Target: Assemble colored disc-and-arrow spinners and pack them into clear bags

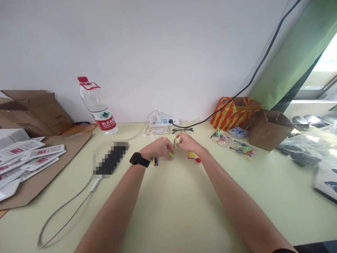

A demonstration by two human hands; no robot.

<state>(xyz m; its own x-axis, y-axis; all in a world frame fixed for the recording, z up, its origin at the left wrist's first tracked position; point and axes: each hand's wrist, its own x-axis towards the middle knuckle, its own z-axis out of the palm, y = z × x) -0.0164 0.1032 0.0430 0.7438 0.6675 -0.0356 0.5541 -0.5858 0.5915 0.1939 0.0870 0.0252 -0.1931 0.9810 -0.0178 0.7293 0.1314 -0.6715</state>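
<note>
In the head view my left hand [161, 147] has thumb and fingers closed on a small bright green plastic piece [171, 154]. A dark watch band is on that wrist. My right hand [186, 143], just beside it, pinches a thin dark and green stick-like piece [174, 142]; its exact kind is too small to make out. Below my left wrist lie several thin plastic pieces [156, 161] in green, red and blue. Near my right wrist are a red plastic piece [197, 160] with a round end and a yellow piece [191, 154].
Behind the hands are eyeglasses [182, 130], a clear case [157, 131] and a power strip [164, 122]. Bagged plastic pieces [240, 148] and a brown box [268, 130] stand right. Left are a water bottle [98, 109], a pixelated dark device [112, 160] and a looping cable [60, 202].
</note>
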